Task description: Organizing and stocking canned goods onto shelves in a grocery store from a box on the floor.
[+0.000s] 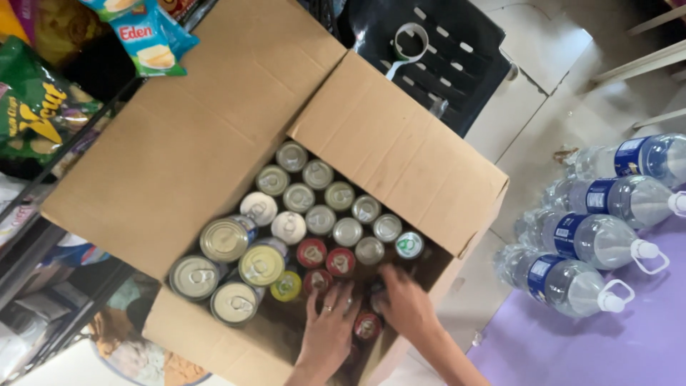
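Both hands reach into an open corrugated cardboard box, matte brown with its flaps folded out. The left hand, a ring on one finger, lies flat with spread fingers over small red-topped cans near the box's near edge. The right hand curls down among cans at the near right corner; whether it grips one cannot be told. Shiny round pull-tab lids fill the box, larger silver tins along its left side. Clear plastic water bottles with blue labels lie right of the box; crinkly snack bags hang left.
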